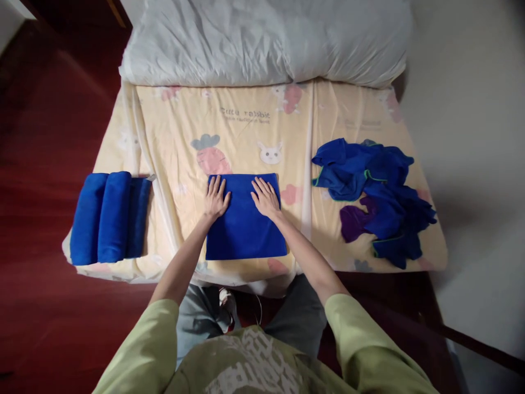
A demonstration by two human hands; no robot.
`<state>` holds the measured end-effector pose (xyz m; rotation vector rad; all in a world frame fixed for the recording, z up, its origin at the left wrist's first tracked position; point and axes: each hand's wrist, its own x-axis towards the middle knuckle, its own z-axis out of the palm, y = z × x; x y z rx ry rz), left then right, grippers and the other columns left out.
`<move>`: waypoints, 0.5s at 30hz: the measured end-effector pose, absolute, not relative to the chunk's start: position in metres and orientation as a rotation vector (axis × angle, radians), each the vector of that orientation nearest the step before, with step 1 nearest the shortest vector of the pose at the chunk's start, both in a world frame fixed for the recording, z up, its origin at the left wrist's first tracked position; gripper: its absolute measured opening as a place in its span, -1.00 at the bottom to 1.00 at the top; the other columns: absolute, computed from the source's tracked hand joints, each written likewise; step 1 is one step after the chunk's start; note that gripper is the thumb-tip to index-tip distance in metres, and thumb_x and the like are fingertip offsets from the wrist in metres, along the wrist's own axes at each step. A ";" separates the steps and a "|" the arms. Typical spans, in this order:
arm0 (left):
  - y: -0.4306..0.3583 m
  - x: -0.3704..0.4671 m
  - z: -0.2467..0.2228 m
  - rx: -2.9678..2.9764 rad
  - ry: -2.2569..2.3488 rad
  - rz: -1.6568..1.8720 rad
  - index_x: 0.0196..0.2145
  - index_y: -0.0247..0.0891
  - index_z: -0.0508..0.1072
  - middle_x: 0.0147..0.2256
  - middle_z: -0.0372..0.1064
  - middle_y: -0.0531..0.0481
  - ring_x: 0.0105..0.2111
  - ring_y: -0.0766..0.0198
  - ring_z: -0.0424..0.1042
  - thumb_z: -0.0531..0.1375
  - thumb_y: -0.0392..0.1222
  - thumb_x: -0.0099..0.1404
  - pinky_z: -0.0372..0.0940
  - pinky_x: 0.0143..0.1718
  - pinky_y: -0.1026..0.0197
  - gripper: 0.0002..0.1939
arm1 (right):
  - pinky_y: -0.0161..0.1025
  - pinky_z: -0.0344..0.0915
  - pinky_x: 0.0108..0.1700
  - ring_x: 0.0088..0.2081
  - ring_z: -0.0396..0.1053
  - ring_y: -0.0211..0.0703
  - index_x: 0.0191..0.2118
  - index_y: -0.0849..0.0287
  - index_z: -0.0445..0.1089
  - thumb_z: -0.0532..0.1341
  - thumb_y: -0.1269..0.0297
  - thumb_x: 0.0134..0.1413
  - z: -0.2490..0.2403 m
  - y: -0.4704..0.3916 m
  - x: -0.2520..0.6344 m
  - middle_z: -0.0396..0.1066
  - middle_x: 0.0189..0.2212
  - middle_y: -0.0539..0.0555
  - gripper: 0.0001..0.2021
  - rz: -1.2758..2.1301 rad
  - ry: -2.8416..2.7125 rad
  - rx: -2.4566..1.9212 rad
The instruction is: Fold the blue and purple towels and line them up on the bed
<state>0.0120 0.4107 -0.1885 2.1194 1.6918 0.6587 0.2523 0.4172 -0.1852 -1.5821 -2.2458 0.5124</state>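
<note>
A blue towel (246, 224) lies spread flat on the bed in front of me, roughly square with its edges straight. My left hand (216, 198) rests open on its upper left part, fingers pointing away from me. On the upper right part, my right hand (266, 198) presses with its fingers stretched out. At the left edge of the bed sit several folded or rolled blue towels (114, 216) side by side. To the right is a loose, crumpled heap of blue cloths (379, 180), some with green edging. A purple cloth (353, 221) pokes out of that heap.
The bed carries a yellow sheet (241, 131) printed with rabbits and carrots, wrinkled in places. A bulky white quilt (266, 44) lies across its far end. A pale wall (471, 137) stands at the right, and dark red flooring (41, 164) runs along the left.
</note>
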 end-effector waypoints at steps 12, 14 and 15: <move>0.370 0.027 -0.169 2.162 1.689 0.635 0.44 -0.41 0.16 0.50 -0.22 -0.24 0.51 -0.08 -0.39 -0.01 0.04 0.48 -0.34 0.50 -0.28 -0.30 | 0.22 -0.35 0.55 0.56 -0.33 0.04 0.52 0.31 -0.07 -0.05 0.15 0.47 -0.164 0.373 0.250 -0.16 0.53 0.21 -0.36 0.475 -2.243 -1.601; 0.339 0.038 -0.172 2.206 1.614 0.587 0.46 -0.34 0.12 0.50 -0.19 -0.19 0.51 -0.03 -0.32 -0.02 0.02 0.49 -0.30 0.51 -0.26 -0.31 | 0.20 -0.35 0.56 0.56 -0.30 0.01 0.52 0.28 -0.08 -0.06 0.14 0.47 -0.168 0.342 0.248 -0.14 0.53 0.20 -0.36 0.508 -2.249 -1.598; 0.327 0.042 -0.174 2.209 1.606 0.565 0.47 -0.31 0.10 0.49 -0.17 -0.18 0.51 -0.01 -0.29 -0.03 0.00 0.50 -0.29 0.51 -0.24 -0.32 | 0.19 -0.34 0.56 0.55 -0.28 -0.01 0.53 0.25 -0.08 -0.06 0.14 0.47 -0.171 0.331 0.248 -0.12 0.52 0.19 -0.37 0.525 -2.239 -1.611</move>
